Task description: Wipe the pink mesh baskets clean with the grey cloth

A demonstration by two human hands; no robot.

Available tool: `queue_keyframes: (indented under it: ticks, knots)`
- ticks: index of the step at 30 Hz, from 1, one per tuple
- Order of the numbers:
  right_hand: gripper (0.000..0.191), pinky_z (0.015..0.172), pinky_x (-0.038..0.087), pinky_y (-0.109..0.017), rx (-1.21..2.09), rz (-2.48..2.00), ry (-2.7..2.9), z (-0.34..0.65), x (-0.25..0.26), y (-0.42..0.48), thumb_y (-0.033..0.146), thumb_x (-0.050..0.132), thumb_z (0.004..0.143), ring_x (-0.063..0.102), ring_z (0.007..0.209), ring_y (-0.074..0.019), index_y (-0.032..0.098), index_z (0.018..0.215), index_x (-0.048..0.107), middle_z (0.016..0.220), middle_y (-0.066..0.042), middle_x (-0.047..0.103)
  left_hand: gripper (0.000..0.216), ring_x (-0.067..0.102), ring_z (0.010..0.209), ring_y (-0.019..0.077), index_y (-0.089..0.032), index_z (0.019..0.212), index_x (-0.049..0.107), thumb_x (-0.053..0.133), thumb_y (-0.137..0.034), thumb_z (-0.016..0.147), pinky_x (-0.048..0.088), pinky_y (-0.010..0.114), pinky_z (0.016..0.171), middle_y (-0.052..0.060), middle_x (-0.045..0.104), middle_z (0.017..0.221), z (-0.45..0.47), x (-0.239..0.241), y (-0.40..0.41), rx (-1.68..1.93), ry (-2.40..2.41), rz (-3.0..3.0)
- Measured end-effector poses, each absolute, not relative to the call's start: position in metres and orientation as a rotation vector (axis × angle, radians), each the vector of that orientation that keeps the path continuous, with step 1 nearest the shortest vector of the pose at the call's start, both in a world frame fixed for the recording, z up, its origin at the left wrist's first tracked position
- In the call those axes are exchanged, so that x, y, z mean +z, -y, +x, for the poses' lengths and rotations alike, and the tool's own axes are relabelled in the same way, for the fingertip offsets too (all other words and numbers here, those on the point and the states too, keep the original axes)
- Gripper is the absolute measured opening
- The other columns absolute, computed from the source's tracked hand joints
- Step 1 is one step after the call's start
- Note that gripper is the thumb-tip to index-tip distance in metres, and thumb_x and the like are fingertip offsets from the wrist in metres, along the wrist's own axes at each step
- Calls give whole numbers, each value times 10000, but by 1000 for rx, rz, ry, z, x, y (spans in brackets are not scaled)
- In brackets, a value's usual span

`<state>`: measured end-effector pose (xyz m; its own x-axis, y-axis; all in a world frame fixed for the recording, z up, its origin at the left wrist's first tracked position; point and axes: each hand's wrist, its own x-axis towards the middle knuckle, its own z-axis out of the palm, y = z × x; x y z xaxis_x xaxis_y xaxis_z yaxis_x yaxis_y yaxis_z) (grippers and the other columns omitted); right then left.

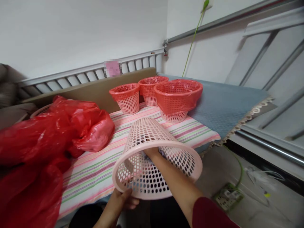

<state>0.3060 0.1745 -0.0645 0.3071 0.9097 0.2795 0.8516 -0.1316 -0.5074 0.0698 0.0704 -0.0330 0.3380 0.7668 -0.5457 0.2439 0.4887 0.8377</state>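
A pink perforated plastic basket [147,133] lies on its side over the near edge of a striped cloth [95,167], its mouth facing me. My left hand [122,199] grips the lower rim of the basket, thumb on the rim. My right hand [152,153] reaches inside the basket through the mouth; its fingers are hidden behind the mesh wall. A heap of red plastic bags [54,133] lies to the left of the basket.
Three pink baskets lined with red bags [178,98] [125,96] [150,88] stand at the back of the striped cloth. A blue blanket [225,101] covers the right side. A metal rail [95,71] runs along the wall. A power strip [228,196] lies on the floor.
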Motion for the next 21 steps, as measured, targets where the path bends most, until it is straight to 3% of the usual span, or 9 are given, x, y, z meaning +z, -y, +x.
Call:
queue_keyframes:
  ticks: [6, 13, 17, 21]
  knots:
    - [439, 896, 426, -399, 222, -2061, 1600, 282, -56, -107, 151, 501, 733, 576, 1036, -287, 161, 1160, 597, 1158, -151, 609, 885, 726, 656, 262, -86, 1305, 368, 751, -520, 635, 572, 329, 563, 134, 762, 794, 91, -49, -48, 438, -1098, 991]
    - [481, 857, 450, -368, 339, -2052, 1748, 245, -74, 18, 180, 476, 701, 573, 1006, -250, 272, 1167, 549, 1195, -77, 553, 603, 716, 611, 237, -135, 1039, 524, 746, -510, 622, 556, 307, 566, 85, 747, 700, 93, -69, -35, 462, -1082, 883]
    - [410, 863, 449, -342, 295, -2074, 1718, 250, -69, -19, 178, 474, 732, 582, 995, -237, 207, 1128, 576, 1160, -110, 567, 619, 717, 600, 245, -113, 1092, 502, 712, -507, 663, 552, 311, 534, 125, 756, 777, 92, -67, -40, 451, -1099, 960]
    - [343, 879, 439, -377, 258, -2038, 1603, 269, -60, -105, 168, 467, 785, 591, 975, -254, 157, 1097, 607, 1084, -135, 626, 762, 719, 584, 268, -50, 1289, 366, 683, -446, 721, 547, 319, 549, 110, 741, 627, 93, -63, -42, 396, -1144, 975]
